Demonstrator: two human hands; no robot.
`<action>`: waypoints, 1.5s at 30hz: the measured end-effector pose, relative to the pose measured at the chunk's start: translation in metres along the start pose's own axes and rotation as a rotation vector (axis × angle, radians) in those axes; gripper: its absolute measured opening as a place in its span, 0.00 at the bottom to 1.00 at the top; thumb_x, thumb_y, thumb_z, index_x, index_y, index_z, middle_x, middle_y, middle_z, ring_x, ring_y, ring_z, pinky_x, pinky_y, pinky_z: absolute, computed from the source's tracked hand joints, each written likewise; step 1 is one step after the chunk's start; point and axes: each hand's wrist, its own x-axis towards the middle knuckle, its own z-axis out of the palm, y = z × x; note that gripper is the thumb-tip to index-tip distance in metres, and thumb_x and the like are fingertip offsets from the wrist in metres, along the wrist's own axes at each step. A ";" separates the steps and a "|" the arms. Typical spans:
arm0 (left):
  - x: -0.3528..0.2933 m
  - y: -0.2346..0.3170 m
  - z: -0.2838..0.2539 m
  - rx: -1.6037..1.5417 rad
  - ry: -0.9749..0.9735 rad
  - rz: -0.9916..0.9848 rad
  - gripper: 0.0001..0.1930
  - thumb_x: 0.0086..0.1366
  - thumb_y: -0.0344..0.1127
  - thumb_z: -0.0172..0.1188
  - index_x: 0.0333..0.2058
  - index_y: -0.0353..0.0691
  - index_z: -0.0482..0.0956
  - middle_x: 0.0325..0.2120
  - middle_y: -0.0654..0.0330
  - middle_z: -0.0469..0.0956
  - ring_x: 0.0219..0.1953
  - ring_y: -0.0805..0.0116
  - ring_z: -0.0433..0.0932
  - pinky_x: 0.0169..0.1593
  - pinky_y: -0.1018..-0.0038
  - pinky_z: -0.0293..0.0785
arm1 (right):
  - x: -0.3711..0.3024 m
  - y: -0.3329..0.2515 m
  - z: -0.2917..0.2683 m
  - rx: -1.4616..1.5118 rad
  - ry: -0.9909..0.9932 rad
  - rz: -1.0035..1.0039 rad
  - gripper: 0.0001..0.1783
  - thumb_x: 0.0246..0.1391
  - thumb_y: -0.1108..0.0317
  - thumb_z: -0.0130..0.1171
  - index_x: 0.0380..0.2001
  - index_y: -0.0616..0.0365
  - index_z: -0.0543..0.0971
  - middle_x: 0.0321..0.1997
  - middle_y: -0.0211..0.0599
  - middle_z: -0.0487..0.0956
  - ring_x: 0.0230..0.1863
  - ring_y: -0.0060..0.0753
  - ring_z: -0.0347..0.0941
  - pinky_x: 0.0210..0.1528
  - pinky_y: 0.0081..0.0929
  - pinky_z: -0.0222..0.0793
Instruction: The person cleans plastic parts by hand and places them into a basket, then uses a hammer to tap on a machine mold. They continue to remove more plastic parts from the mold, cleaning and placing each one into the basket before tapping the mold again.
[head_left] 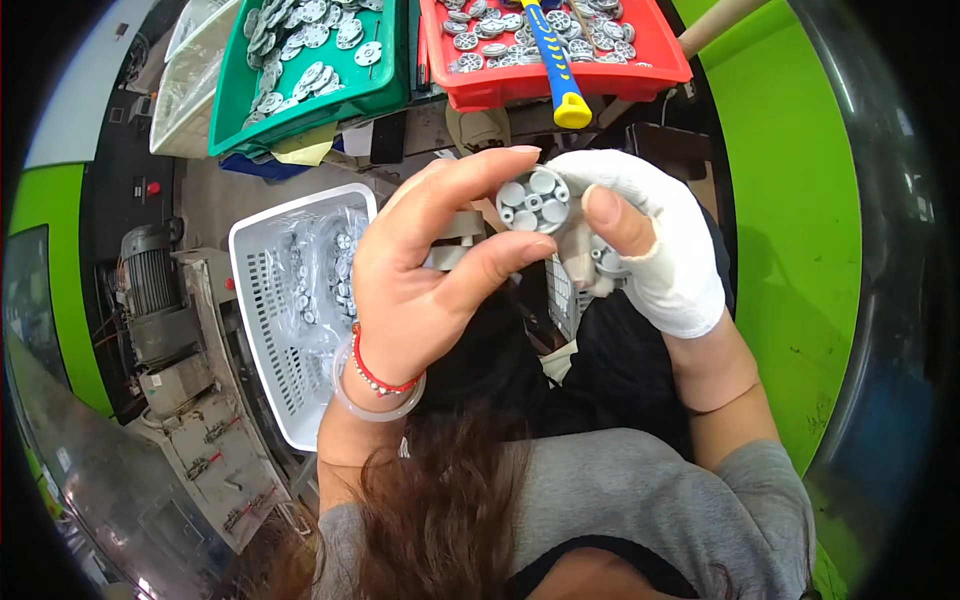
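Observation:
A grey round plastic part (533,200) with several round recesses and small pegs is pinched at its edge between the thumb and forefinger of my left hand (430,240). More pale grey plastic (462,238) shows behind that hand's fingers; its full shape is hidden. My right hand (655,240) wears a white glove that leaves the thumb tip bare. Its fingers curl at the right side of the round part. Below its thumb, a second grey plastic part (608,258) is partly covered by the closed hand.
Ahead, a green tray (222,100) and a red tray (480,95) hold many grey discs. Across the red tray lies a blue-and-yellow handled tool (556,70). A white basket (262,290) with bagged grey parts stands at left, near machinery (155,280). A green panel (800,250) is at right.

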 end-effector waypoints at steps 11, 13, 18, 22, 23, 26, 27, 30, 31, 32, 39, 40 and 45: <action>-0.002 -0.002 0.002 0.032 -0.059 -0.041 0.23 0.47 0.28 0.68 0.45 0.35 0.75 0.29 0.62 0.73 0.26 0.77 0.70 0.29 0.83 0.66 | -0.001 -0.001 -0.011 -0.045 -0.025 0.065 0.21 0.52 0.57 0.58 0.42 0.63 0.76 0.28 0.30 0.77 0.22 0.14 0.69 0.22 0.11 0.62; -0.002 -0.003 0.001 0.053 -0.084 -0.020 0.23 0.48 0.26 0.67 0.46 0.34 0.74 0.32 0.63 0.73 0.24 0.83 0.69 0.23 0.88 0.64 | -0.001 -0.002 -0.011 -0.048 -0.025 0.067 0.21 0.52 0.57 0.58 0.42 0.63 0.76 0.28 0.29 0.77 0.22 0.14 0.69 0.22 0.11 0.62; 0.000 0.001 0.001 0.135 -0.115 0.030 0.23 0.49 0.26 0.66 0.46 0.34 0.75 0.29 0.64 0.70 0.25 0.82 0.67 0.23 0.87 0.64 | -0.003 -0.004 -0.009 -0.034 -0.024 0.063 0.20 0.51 0.59 0.60 0.42 0.63 0.76 0.30 0.30 0.77 0.24 0.14 0.68 0.25 0.12 0.63; 0.000 -0.006 0.002 0.106 -0.071 0.107 0.22 0.49 0.25 0.66 0.46 0.34 0.75 0.28 0.64 0.70 0.25 0.82 0.67 0.23 0.87 0.64 | -0.005 0.004 -0.007 -0.051 -0.008 -0.091 0.18 0.51 0.64 0.60 0.43 0.65 0.75 0.36 0.31 0.77 0.33 0.16 0.70 0.35 0.15 0.66; 0.000 -0.007 0.002 0.110 -0.073 0.132 0.23 0.49 0.26 0.66 0.46 0.34 0.74 0.29 0.64 0.70 0.25 0.82 0.68 0.24 0.87 0.65 | -0.005 0.006 -0.006 -0.100 0.012 -0.170 0.18 0.51 0.65 0.60 0.43 0.65 0.75 0.38 0.32 0.77 0.36 0.17 0.70 0.38 0.16 0.66; 0.002 -0.012 0.000 0.094 -0.087 0.164 0.23 0.51 0.28 0.66 0.47 0.33 0.73 0.31 0.63 0.70 0.25 0.82 0.68 0.23 0.86 0.65 | -0.004 0.003 -0.007 -0.160 -0.037 -0.189 0.19 0.52 0.65 0.59 0.45 0.66 0.74 0.39 0.32 0.76 0.39 0.19 0.70 0.42 0.17 0.66; 0.002 -0.012 0.000 0.072 -0.101 0.172 0.22 0.53 0.30 0.64 0.47 0.33 0.72 0.31 0.62 0.70 0.24 0.82 0.67 0.22 0.87 0.65 | -0.003 0.004 -0.006 -0.160 -0.041 -0.189 0.19 0.52 0.65 0.59 0.45 0.66 0.74 0.39 0.32 0.76 0.39 0.19 0.70 0.42 0.17 0.66; -0.002 0.005 0.001 -0.444 -0.062 -0.422 0.18 0.55 0.31 0.64 0.45 0.38 0.74 0.31 0.63 0.73 0.19 0.74 0.69 0.24 0.82 0.67 | -0.001 0.009 -0.006 -0.031 -0.075 -0.064 0.22 0.55 0.54 0.54 0.43 0.64 0.74 0.35 0.33 0.76 0.26 0.16 0.69 0.27 0.13 0.63; -0.003 -0.003 -0.001 -0.636 -0.029 -0.374 0.14 0.61 0.35 0.57 0.44 0.38 0.72 0.34 0.60 0.74 0.16 0.74 0.68 0.19 0.85 0.65 | -0.001 0.007 -0.005 0.032 -0.054 -0.010 0.26 0.58 0.47 0.49 0.42 0.62 0.74 0.31 0.33 0.75 0.19 0.14 0.67 0.18 0.10 0.60; -0.001 -0.013 -0.004 -0.861 -0.021 -0.370 0.14 0.63 0.37 0.54 0.45 0.38 0.70 0.37 0.57 0.74 0.17 0.73 0.70 0.17 0.85 0.65 | 0.003 0.012 -0.008 0.201 -0.090 -0.005 0.31 0.58 0.42 0.42 0.43 0.62 0.73 0.29 0.32 0.74 0.19 0.16 0.67 0.18 0.10 0.60; 0.004 0.004 0.002 -0.941 0.077 -0.534 0.15 0.63 0.34 0.49 0.48 0.38 0.68 0.44 0.51 0.74 0.25 0.69 0.78 0.16 0.85 0.69 | 0.012 0.023 -0.010 0.421 -0.142 -0.192 0.50 0.47 0.25 0.21 0.54 0.59 0.62 0.32 0.33 0.71 0.22 0.20 0.68 0.17 0.10 0.60; 0.000 0.002 0.004 -0.704 0.010 -0.455 0.13 0.61 0.31 0.51 0.45 0.37 0.71 0.40 0.53 0.75 0.25 0.71 0.77 0.17 0.85 0.69 | 0.012 0.023 -0.006 0.379 -0.066 -0.254 0.51 0.46 0.24 0.25 0.56 0.60 0.60 0.33 0.35 0.70 0.22 0.21 0.66 0.17 0.12 0.59; -0.005 -0.003 0.022 0.220 -0.029 0.239 0.13 0.45 0.26 0.69 0.31 0.36 0.77 0.26 0.59 0.73 0.29 0.68 0.73 0.31 0.75 0.69 | 0.012 0.023 0.000 0.390 0.059 -0.419 0.58 0.34 0.19 0.37 0.59 0.56 0.57 0.38 0.39 0.70 0.30 0.22 0.65 0.30 0.15 0.66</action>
